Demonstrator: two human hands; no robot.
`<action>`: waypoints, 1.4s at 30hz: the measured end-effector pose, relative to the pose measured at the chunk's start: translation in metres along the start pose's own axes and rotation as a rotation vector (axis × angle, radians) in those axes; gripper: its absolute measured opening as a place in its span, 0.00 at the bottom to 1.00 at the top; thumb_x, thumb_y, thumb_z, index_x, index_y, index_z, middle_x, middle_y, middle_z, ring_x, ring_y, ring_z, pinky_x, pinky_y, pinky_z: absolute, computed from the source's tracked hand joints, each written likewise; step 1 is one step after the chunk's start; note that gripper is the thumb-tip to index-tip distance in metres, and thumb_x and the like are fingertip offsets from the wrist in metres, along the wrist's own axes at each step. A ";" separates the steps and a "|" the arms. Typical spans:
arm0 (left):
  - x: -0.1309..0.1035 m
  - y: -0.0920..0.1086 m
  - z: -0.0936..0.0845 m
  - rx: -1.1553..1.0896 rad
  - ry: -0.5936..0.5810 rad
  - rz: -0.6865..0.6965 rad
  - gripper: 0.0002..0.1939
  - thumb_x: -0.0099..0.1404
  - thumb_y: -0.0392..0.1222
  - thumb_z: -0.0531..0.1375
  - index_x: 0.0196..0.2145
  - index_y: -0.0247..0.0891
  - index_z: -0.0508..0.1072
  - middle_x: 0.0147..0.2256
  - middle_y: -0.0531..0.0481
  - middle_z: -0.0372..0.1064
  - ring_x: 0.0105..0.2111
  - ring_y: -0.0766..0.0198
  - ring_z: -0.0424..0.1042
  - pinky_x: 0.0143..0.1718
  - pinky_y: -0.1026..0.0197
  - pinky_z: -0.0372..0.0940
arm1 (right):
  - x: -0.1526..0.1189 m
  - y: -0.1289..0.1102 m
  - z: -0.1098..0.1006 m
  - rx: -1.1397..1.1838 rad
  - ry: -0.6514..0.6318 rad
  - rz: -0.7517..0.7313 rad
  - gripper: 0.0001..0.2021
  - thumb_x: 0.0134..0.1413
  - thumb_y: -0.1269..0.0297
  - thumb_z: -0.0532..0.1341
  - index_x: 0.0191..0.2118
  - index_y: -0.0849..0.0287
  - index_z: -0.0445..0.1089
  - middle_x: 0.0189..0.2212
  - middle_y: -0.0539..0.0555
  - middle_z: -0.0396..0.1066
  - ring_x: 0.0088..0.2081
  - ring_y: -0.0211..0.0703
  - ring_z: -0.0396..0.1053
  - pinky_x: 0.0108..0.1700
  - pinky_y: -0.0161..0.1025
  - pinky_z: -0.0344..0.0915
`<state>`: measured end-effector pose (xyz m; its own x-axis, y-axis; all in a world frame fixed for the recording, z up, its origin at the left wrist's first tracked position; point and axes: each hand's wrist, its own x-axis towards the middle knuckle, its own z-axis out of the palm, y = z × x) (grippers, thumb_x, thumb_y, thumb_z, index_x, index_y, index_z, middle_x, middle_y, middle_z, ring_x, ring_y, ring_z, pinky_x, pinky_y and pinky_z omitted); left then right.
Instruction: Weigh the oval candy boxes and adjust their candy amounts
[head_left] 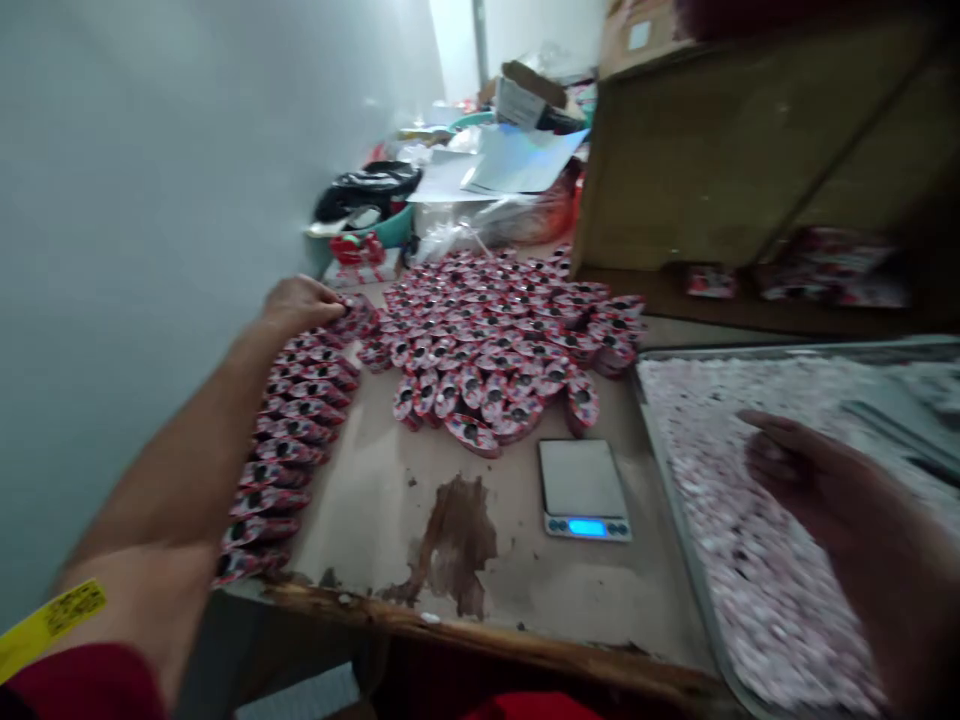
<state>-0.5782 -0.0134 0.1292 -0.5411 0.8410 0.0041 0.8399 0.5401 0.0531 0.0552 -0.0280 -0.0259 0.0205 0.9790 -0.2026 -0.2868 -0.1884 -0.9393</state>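
Observation:
My left hand [300,300] reaches to the far left of the table, fingertips pinched on the top of a small red-and-white printed packet [358,318]. That packet stands at the far end of tight rows of similar packets [300,430] along the wall. Over a metal tray [679,530] of small pale pink-white pieces [757,560], my right hand [795,460] is blurred, its lower fingers curled and one digit pointing left. Whatever may be inside those curled fingers is hidden. A large cluster of upright packets [487,330], with dark openings on top, stands between the hands.
A small digital scale [585,480] with a lit blue display sits left of the tray. A metal tool [900,435] lies in the tray. Behind are a large cardboard box [705,160], papers [517,160] and a teal basin [394,228]. The table's front edge [465,640] is worn.

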 end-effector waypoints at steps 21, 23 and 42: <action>-0.242 0.234 0.083 -0.065 -0.269 0.808 0.12 0.70 0.49 0.62 0.40 0.47 0.86 0.38 0.48 0.82 0.36 0.56 0.77 0.35 0.58 0.59 | -0.040 -0.005 -0.022 -1.543 -0.512 -0.669 0.25 0.62 0.70 0.62 0.65 0.57 0.71 0.61 0.60 0.72 0.58 0.59 0.68 0.60 0.52 0.64; -0.240 0.213 0.077 -0.138 -0.194 0.737 0.12 0.70 0.52 0.65 0.45 0.49 0.86 0.41 0.49 0.83 0.39 0.54 0.78 0.37 0.58 0.62 | -0.040 0.005 -0.017 -1.677 -0.490 -0.672 0.20 0.63 0.69 0.61 0.60 0.57 0.72 0.59 0.62 0.72 0.56 0.61 0.67 0.57 0.52 0.64; -0.282 0.131 0.096 -0.771 -0.077 0.462 0.19 0.66 0.43 0.70 0.54 0.45 0.81 0.42 0.51 0.83 0.40 0.59 0.81 0.46 0.57 0.73 | -0.058 -0.028 -0.057 -0.176 -0.068 0.218 0.17 0.38 0.64 0.80 0.37 0.53 0.78 0.30 0.51 0.69 0.22 0.35 0.55 0.16 0.31 0.50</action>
<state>-0.3111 -0.1767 0.0389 -0.1294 0.9836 0.1259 0.6965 -0.0002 0.7176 0.1167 -0.0837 -0.0033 -0.0889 0.9158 -0.3918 -0.1068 -0.3998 -0.9103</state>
